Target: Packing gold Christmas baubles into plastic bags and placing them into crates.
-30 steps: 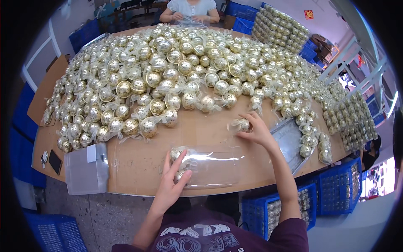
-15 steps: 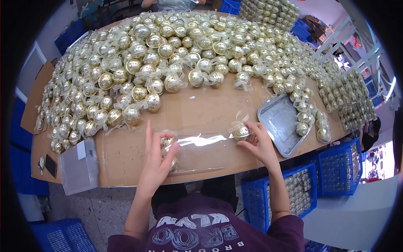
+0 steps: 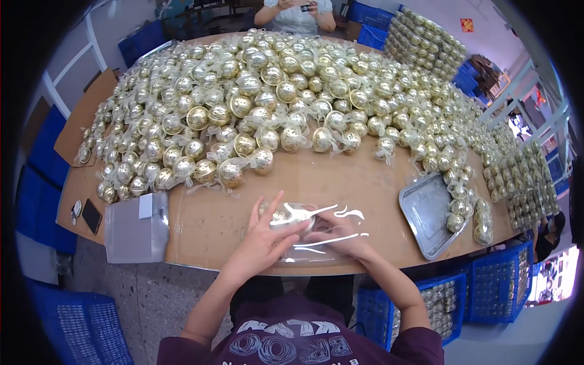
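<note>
Near the front edge of the table lies a clear plastic bag (image 3: pixel 325 254) with gold ball ornaments (image 3: pixel 281 215) inside. My left hand (image 3: pixel 263 242) grips the bag from the left, two fingers raised and the others bent across the film by the balls. Reaching in from the right, my right hand (image 3: pixel 340 238) is partly under the glossy film. Its fingers are closed round a gold ball (image 3: pixel 304 224), largely hidden by glare and by my left fingers. The hands almost meet.
A large heap of gold balls with pale ribbons (image 3: pixel 243 103) covers the far table. To the right lies a metal tray (image 3: pixel 424 213); to the left, a stack of clear bags (image 3: pixel 137 234) and a phone (image 3: pixel 91 216). Blue crates (image 3: pixel 499 286) stand below. A person (image 3: pixel 295 18) is opposite.
My right hand has carried a ball leftward into the bag, close to my left hand. The view has shifted, showing more of the person opposite.
</note>
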{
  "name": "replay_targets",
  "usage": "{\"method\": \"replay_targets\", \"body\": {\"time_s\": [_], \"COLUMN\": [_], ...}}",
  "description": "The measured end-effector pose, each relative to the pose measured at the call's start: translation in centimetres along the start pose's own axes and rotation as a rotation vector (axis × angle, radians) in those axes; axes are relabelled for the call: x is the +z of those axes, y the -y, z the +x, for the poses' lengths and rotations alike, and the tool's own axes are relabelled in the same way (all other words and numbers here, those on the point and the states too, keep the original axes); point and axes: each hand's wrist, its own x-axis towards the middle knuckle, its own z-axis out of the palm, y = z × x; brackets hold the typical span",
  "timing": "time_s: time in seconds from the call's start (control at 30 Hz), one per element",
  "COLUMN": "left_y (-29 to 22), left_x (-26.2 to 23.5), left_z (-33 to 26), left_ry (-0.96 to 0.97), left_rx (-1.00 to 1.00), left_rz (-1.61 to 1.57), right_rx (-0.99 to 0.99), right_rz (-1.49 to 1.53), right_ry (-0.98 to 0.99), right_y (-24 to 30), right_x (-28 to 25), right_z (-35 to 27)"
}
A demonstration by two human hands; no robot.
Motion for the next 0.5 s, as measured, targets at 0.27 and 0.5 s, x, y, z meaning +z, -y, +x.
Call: {"method": "replay_targets", "body": {"time_s": [0.27, 0.5], "left_y": [-0.1, -0.7], "left_x": [-0.4, -0.2], "left_z": [0.1, 0.1], "left_ry": [-0.027, -0.036], "left_rx": [0.016, -0.025], "left_rz": [-0.013, -0.025], "right_rx": [-0.097, -0.169], "right_rz": [0.058, -1.113], "right_ry": [-0.24, -0.737], "right_y": [-1.6, 3.4], "right_x": [-13.1, -14.1], "right_z": [0.1, 16.6]}}
